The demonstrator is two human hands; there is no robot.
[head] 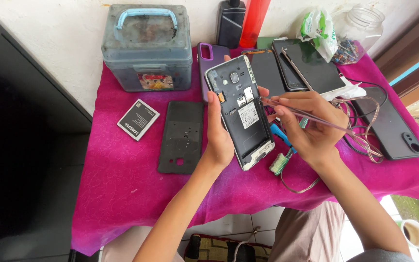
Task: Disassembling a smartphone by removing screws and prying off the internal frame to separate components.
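My left hand (pixel 219 138) clamps the opened phone (pixel 241 109) tilted toward me, so my right hand (pixel 309 128), pinching tweezers (pixel 292 107), reaches inside

Plastics and cloth showing their finishes

The opened phone (pixel 241 111) is showing matt dark plastic; the back cover (pixel 181 137) is looking matt; the tablecloth (pixel 122 179) is appearing softly fibrous; the storage box (pixel 146 48) is showing scuffed translucent plastic.

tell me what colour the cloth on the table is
Bright magenta pink; the cloth shows best in the head view.
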